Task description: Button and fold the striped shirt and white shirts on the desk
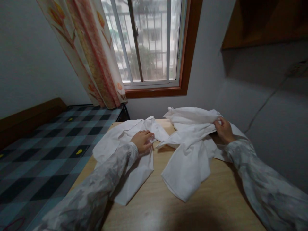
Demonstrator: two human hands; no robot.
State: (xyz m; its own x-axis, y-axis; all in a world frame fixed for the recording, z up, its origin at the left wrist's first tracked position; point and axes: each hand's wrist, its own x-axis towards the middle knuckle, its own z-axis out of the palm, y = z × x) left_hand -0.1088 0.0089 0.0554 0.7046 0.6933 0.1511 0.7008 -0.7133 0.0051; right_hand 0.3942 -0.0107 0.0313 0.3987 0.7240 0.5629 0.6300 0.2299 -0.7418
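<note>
Crumpled white cloth lies in two heaps on a light wooden table. Over the left white cloth (112,138) rests my left hand (142,141), its fingers stretched out and lying on the fabric. My right hand (224,129) is closed, pinching a fold of the right white cloth (186,160) between thumb and fingers. A loose flap of that right heap spreads toward me, with bunched folds behind it. Whether the two heaps join into one garment I cannot tell. Patterned grey sleeves cover both my forearms.
The wooden table (154,208) stands against the wall under a barred window (154,41). On the left is a bed with a checked cover (55,154), below a floral curtain (96,57). A wooden cabinet (264,35) hangs at upper right, above a cable (264,102).
</note>
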